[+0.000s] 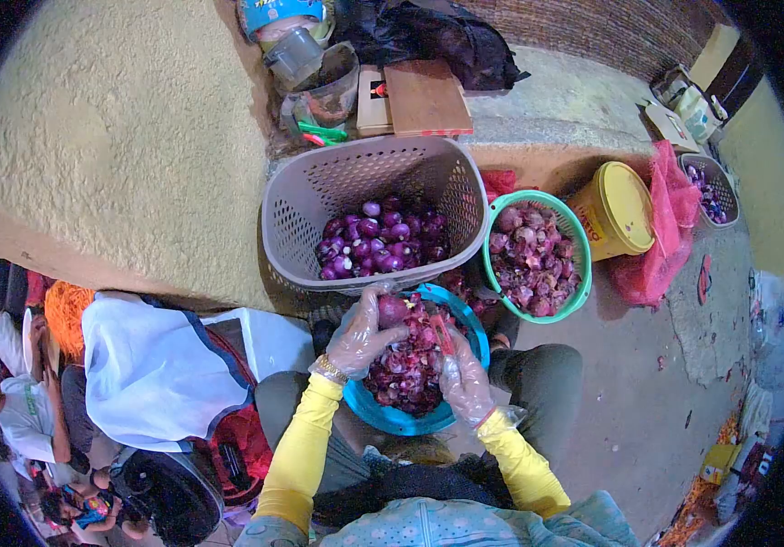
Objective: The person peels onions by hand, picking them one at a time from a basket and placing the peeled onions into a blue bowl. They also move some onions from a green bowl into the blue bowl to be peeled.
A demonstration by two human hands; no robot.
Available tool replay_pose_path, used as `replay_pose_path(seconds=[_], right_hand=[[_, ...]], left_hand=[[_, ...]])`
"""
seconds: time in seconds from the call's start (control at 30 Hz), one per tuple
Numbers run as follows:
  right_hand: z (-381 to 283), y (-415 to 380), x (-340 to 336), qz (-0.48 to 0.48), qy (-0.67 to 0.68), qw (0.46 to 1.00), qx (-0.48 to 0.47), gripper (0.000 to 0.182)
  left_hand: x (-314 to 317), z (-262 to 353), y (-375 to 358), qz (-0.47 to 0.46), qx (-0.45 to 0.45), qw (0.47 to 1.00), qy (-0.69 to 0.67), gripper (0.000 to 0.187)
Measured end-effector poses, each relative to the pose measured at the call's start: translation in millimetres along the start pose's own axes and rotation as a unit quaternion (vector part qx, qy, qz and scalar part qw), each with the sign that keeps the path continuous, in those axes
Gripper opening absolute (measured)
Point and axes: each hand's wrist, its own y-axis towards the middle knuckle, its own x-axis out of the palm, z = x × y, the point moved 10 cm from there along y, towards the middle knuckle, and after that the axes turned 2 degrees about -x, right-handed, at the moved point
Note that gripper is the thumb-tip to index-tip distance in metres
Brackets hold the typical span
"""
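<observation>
Over a blue basin [480, 339] of onion skins and trimmings, my left hand [362, 339], in a clear plastic glove, holds a purple onion [393, 311]. My right hand [466, 384], gloved too, grips a small knife with a red handle [446, 339], close to the onion. Behind the basin stands a large grey-brown basket [282, 211] with peeled purple onions [378, 239] in it. To its right, a mint green basket [582, 241] is full of unpeeled onions [530, 260].
A yellow-lidded bucket [627, 208] and a pink net sack [661, 232] stand at the right, with another onion basket [727, 187] beyond. Wooden boards [426, 96] and plastic containers lie on the ledge. A white cloth [155, 369] and people sitting [32, 415] are at the left.
</observation>
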Motion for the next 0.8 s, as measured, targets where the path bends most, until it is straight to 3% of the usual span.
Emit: replay_pose_path(seconds=[0.13,0.23,0.3,0.43,0.5,0.8], right_hand=[[-27,4,-1,-0.01,-0.084,0.993,-0.076,0.053],[-29,6,1,-0.018,0.021,0.999,-0.038,0.054],[-33,7,0,-0.02,-0.034,0.999,-0.03,0.053],[-36,5,4,-0.035,-0.014,0.999,0.015,0.054],[-40,5,6,-0.038,-0.077,0.995,-0.05,0.056],[-43,3,7,-0.052,-0.12,0.991,-0.036,0.058]], left_hand=[[0,-3,1,-0.01,-0.023,1.0,-0.016,0.073],[5,-7,0,-0.039,-0.065,0.995,-0.062,0.072],[-2,-1,-1,0.011,-0.006,0.999,-0.039,0.069],[-2,4,-3,0.001,-0.008,0.998,-0.056,0.065],[-2,10,-3,-0.011,-0.012,1.0,-0.015,0.062],[7,10,-1,-0.022,0.019,0.999,-0.018,0.063]])
